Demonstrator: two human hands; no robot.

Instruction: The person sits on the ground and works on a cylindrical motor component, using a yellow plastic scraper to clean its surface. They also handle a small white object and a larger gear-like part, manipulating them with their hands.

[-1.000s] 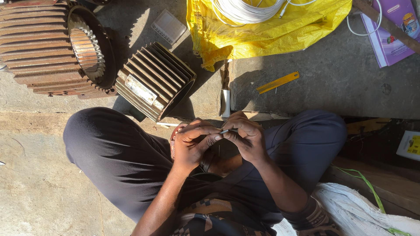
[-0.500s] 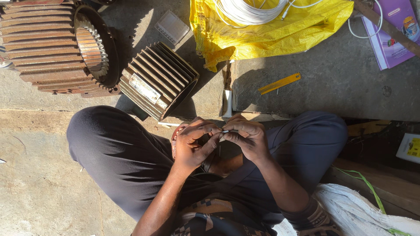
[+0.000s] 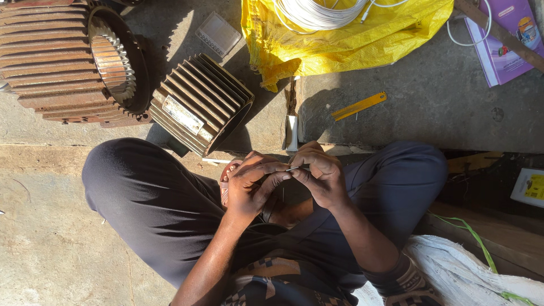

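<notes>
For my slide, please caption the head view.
Both hands, left and right, pinch a thin wire near two finned motor housings.

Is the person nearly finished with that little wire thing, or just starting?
Hard to say. Already done: two rusty ribbed metal motor housings stand open and hollow on the concrete floor. In hand: the left hand and right hand pinch a thin pale sliver between their fingertips. Left: a big coil of white wire lies on the yellow plastic sheet, and a yellow flat tool lies untouched.
</notes>
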